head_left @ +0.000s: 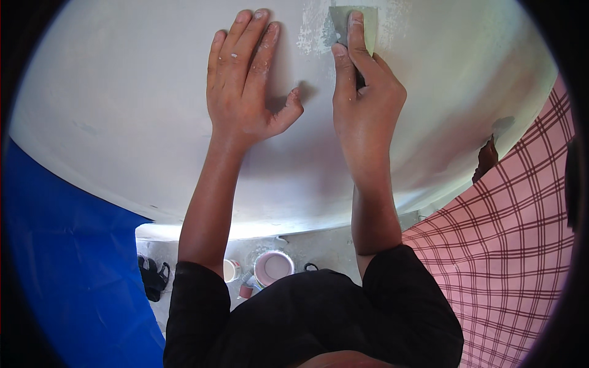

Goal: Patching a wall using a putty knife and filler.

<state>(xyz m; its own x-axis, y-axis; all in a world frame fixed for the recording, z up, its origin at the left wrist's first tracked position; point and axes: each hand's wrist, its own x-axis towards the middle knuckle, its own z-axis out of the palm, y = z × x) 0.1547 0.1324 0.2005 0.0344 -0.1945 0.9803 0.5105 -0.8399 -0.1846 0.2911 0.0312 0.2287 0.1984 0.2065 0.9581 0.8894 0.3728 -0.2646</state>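
Note:
My left hand (245,80) lies on the large pale curved surface (135,122), palm down, fingers stretched out and thumb apart, with white specks on the skin. To its right, my right hand (365,104) grips a thin grey-green flat scraper (370,34), index finger and thumb along its face. The scraper is against the surface over a patch of rough white smears (313,30), which shows around it.
A blue sheet (67,257) hangs at lower left; pink checked cloth (491,264) is at right, beside a dark, unclear shape (486,159). Below are a pinkish bucket (273,268), a white container (231,271) and dark footwear (153,276) on the grey floor (319,251).

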